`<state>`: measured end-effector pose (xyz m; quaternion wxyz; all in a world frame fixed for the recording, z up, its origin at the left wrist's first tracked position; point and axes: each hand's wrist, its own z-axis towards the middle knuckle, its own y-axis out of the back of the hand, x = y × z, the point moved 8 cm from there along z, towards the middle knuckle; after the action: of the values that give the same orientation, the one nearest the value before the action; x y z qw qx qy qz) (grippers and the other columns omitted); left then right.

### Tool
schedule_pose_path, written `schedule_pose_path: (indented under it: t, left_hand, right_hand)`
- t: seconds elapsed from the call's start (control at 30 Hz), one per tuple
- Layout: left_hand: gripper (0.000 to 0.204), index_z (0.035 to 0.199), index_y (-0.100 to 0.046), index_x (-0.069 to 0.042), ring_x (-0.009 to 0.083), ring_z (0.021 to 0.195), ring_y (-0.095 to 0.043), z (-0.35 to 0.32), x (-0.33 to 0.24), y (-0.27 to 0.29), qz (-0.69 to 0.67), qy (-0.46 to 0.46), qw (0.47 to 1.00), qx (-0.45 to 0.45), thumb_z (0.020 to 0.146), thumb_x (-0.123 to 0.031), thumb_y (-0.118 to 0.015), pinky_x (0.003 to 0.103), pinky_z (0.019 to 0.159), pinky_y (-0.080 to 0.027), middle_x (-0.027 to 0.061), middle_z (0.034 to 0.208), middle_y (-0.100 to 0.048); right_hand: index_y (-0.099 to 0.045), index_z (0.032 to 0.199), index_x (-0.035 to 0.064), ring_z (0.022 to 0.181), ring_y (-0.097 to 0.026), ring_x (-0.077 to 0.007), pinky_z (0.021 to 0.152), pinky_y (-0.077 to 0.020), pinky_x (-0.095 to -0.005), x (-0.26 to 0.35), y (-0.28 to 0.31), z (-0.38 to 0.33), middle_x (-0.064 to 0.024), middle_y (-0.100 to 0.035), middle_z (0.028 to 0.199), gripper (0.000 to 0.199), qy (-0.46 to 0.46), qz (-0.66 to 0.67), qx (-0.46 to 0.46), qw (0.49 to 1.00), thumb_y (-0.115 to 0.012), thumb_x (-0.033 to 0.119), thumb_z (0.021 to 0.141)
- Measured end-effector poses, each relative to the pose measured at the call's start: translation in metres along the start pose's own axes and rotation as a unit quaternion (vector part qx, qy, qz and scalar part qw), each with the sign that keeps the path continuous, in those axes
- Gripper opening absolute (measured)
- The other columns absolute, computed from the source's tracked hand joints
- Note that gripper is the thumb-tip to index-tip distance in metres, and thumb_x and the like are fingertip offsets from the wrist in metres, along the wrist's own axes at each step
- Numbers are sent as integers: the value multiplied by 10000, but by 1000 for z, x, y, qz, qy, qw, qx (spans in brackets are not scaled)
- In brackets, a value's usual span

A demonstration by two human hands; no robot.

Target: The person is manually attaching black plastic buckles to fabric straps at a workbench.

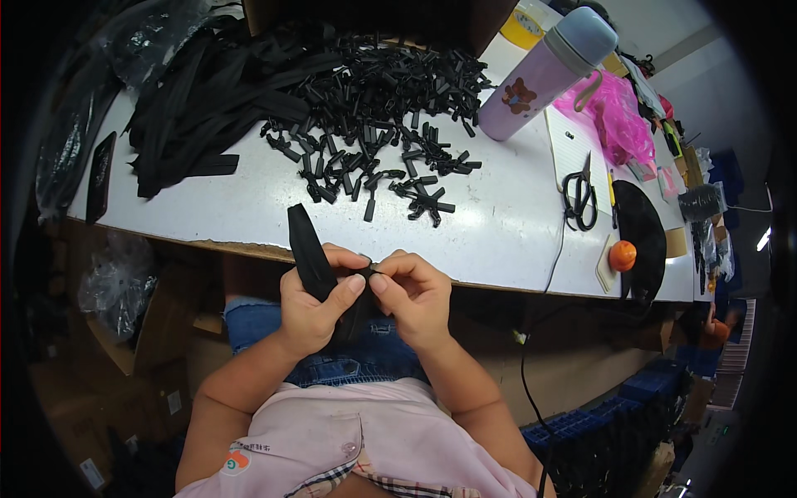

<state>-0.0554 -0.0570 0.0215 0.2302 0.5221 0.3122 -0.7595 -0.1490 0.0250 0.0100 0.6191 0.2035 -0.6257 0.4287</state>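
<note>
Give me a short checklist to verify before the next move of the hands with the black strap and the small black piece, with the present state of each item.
1. Left hand grips the black strap: ok, the strap stands up out of the fist.
2. Right hand pinches the small black piece at the fingertips: ok.
3. Small black piece is seated right on the strap: cannot tell, fingers hide the joint.
4. More pieces within reach: ok, a pile of black pieces lies on the white table.
5. Scissors away from the hands: ok, they lie far right near the bottle.
</note>
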Motion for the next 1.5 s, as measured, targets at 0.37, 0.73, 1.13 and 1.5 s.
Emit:
schedule_pose_path:
  t: [0.37,0.73,1.13,1.5]
  left_hand:
    - [152,903,-556,33,28,476,-435,-2,10,-10,-67,116,988,70,771,-40,-551,143,396,-321,54,807,-521]
    - [131,893,-547,20,34,507,-452,0,2,-10,31,55,994,84,779,-43,-532,139,426,-340,58,835,-503]
    - [116,800,-534,-2,102,634,-490,-3,9,-2,59,87,993,60,791,-116,-553,213,582,-396,41,728,-520]
    - [274,1064,-477,25,135,694,-538,-1,16,-11,169,93,973,127,810,-78,-477,241,641,-428,89,777,-557]
  right_hand:
    - [-519,772,0,510,-398,-26,433,-303,-151,-24,-1,-3,2,-482,661,62,-183,169,70,966,-563,42,761]
    - [-519,820,-10,614,-420,-50,528,-338,-180,-13,-4,-6,-19,-490,727,89,-71,45,79,993,-531,76,799]
    - [-536,781,-2,482,-382,-52,425,-298,-177,13,-4,2,-40,-493,676,120,63,-177,85,979,-604,10,683]
    - [-556,821,14,534,-500,-133,458,-401,-228,43,-29,3,-67,-508,700,227,241,-365,88,895,-648,41,615]
